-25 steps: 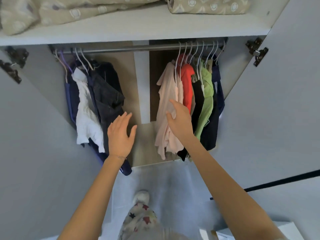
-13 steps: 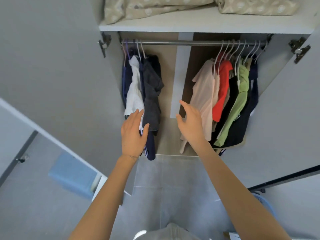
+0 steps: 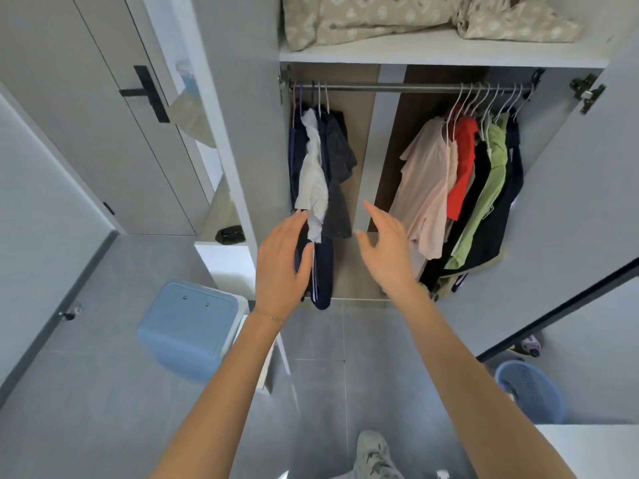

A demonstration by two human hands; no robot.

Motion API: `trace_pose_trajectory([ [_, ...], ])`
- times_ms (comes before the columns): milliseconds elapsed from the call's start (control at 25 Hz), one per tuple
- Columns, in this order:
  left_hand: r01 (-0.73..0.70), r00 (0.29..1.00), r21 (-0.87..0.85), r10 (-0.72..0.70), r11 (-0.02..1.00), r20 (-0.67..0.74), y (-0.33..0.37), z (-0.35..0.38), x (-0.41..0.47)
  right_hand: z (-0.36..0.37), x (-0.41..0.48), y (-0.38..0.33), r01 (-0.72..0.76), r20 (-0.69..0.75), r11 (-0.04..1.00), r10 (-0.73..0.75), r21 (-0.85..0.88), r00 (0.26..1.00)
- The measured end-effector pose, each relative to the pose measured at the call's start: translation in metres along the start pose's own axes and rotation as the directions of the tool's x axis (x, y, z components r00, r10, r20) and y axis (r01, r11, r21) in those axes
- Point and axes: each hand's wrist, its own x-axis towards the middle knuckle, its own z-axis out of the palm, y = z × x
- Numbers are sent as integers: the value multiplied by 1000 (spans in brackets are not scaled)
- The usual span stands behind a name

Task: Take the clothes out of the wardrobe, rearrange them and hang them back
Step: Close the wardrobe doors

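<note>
Both hands are hovering in front of the open wardrobe (image 3: 361, 133), and neither is grasping anything. The left hand (image 3: 281, 267) is holding its fingers straight and loose in front of the lower end of the navy trousers (image 3: 325, 271), whose leg is showing thin white stripes just beside the thumb. Whether skin is touching cloth there cannot be told. Just above that hand's fingertips the white garment (image 3: 313, 181) is hanging crumpled, and a dark grey garment (image 3: 340, 188) is lying against it on the side toward the right hand.

The right hand (image 3: 387, 252) is keeping its fingers relaxed and slightly spread, empty, in the gap between the two bunches of clothes. Just beside it, on the side away from the left hand, the pale pink T-shirt (image 3: 427, 188) is hanging as the nearest piece, one short sleeve sticking out toward the gap. Farther from the right hand, a red top (image 3: 461, 167), a black garment (image 3: 481, 188), a light green top (image 3: 492, 191) and a navy garment (image 3: 514, 160) are hanging pressed together on white hangers (image 3: 484, 98).

All the clothes are hanging from the metal rail (image 3: 397, 87), well above both hands. Above the rail, patterned bedding (image 3: 380, 15) is lying on the shelf (image 3: 432, 57). Beside the left forearm a blue lidded bin (image 3: 186, 330) is standing on the floor (image 3: 103, 409), and beyond the right forearm a blue laundry basket (image 3: 529, 392) is standing.
</note>
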Motion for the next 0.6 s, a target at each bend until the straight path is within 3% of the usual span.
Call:
trace_pose_trajectory([
  [160,-19,989,-40,13,999,-147,-2,-41,3,-1,-15,-38,52,22,998,-53,17,998],
  [360,33,941,-144,-79,989,-328,0,-80,36,-12,-7,-73,130,15,991,-130,24,991],
  [600,195,967,-348,-239,917,-88,6,-91,81,-22,1,-86,187,-6,982,-187,14,982],
])
